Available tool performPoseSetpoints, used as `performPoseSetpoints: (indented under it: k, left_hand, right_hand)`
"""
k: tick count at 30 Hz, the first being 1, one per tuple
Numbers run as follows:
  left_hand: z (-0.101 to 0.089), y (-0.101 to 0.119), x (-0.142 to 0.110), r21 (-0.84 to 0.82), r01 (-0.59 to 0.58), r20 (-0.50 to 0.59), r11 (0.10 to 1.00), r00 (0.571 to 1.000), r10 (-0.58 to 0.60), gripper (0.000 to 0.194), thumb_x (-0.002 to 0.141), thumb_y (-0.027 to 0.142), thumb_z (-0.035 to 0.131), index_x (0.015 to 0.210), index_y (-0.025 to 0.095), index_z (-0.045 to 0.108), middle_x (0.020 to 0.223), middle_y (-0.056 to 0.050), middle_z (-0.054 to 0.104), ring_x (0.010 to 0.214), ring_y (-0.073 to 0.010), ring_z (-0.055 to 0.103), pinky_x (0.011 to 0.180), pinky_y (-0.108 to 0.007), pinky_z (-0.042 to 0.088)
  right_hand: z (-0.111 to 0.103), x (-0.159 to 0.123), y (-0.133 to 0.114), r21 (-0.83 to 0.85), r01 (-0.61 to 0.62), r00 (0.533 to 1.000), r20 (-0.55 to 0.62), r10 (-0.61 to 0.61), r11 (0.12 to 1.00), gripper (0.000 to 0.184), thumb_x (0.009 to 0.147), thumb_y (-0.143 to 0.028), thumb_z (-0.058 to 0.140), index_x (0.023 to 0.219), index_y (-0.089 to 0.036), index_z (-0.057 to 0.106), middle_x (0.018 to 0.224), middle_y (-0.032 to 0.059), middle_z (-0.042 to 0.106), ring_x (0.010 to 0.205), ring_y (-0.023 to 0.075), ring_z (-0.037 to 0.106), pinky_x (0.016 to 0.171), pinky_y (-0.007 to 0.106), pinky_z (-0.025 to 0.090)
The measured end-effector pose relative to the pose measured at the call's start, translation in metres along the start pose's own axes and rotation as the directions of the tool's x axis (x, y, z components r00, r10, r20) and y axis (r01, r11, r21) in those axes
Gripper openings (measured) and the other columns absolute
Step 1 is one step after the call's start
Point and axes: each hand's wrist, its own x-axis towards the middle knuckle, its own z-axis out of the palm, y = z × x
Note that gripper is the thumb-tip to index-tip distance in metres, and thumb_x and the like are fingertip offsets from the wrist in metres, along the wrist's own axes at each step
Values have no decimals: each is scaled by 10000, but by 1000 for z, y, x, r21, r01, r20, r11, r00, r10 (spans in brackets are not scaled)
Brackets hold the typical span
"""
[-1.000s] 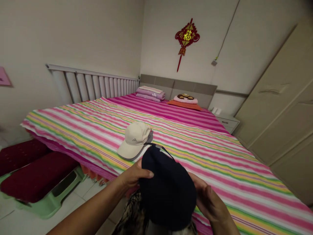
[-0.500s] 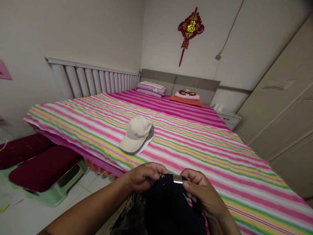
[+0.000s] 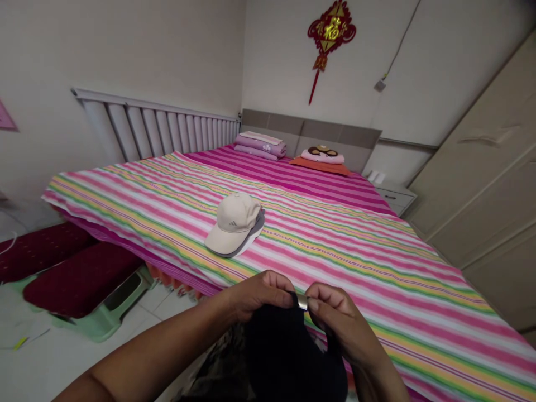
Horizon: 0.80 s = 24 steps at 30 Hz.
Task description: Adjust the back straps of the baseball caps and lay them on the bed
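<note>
A black cap (image 3: 288,357) hangs at the near edge of the bed, held up between both hands. My left hand (image 3: 264,296) is closed, thumb and fingers pinching the strap just left of its silver metal buckle (image 3: 302,302). On the other side, my right hand (image 3: 337,312) pinches the strap at the buckle's right end. The gap under the strap shows some bedding through it; the cap's brim cannot be made out. Beyond my hands, a beige cap (image 3: 235,220) lies on the striped sheet, resting on a grey and white brim beneath it.
The bed (image 3: 355,251) fills the middle, with folded purple bedding (image 3: 259,148) and a pink folded item (image 3: 322,158) near the headboard (image 3: 318,137). Red-topped stools (image 3: 84,279) stand at the left. A radiator (image 3: 167,125) lines the wall; a nightstand (image 3: 396,198) stands at the right.
My left hand has slid right along the cap's strap, closer to the buckle and my right hand. The buckle has turned and shows narrower. The view has tilted down slightly.
</note>
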Motion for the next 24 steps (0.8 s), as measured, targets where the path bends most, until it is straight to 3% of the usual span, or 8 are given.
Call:
performPoseSetpoints:
  k: [9, 15, 20, 24]
  left_hand:
    - [2, -9, 5, 1, -30, -84, 1000, 996, 30, 311, 412, 272, 808, 570, 103, 600, 456, 36, 518, 377, -34, 391, 384, -157, 245]
    - [0, -11, 7, -32, -95, -1, 995, 995, 95, 316, 453, 304, 793, 584, 100, 591, 472, 26, 507, 407, -43, 394, 412, -168, 243]
    - [-6, -2, 0, -156, -111, 19, 981, 993, 115, 289, 450, 243, 774, 629, 95, 603, 532, -3, 552, 446, -64, 457, 445, -170, 292]
    - [-13, 7, -8, -136, -165, -31, 977, 986, 162, 215, 538, 227, 731, 616, 84, 590, 529, -4, 527, 432, -49, 432, 431, -161, 283]
  right_hand:
    - [8, 1, 2, 39, -19, 1000, 15, 19, 999, 259, 692, -371, 636, 613, -156, 514, 461, -88, 330, 413, 50, 223, 394, 190, 175]
    - [12, 8, 8, 35, -21, 1000, 6, 21, 999, 293, 662, -360, 664, 567, -152, 481, 481, -83, 322, 450, 52, 221, 422, 194, 174]
    - [2, 13, 17, 226, -23, 995, -88, 44, 974, 301, 645, -353, 676, 547, -169, 459, 414, -112, 250, 391, 39, 155, 386, 191, 122]
    - [-15, 17, 24, 449, 94, 974, -226, 11, 889, 271, 694, -295, 653, 568, -185, 440, 400, -123, 240, 355, 35, 150, 373, 181, 188]
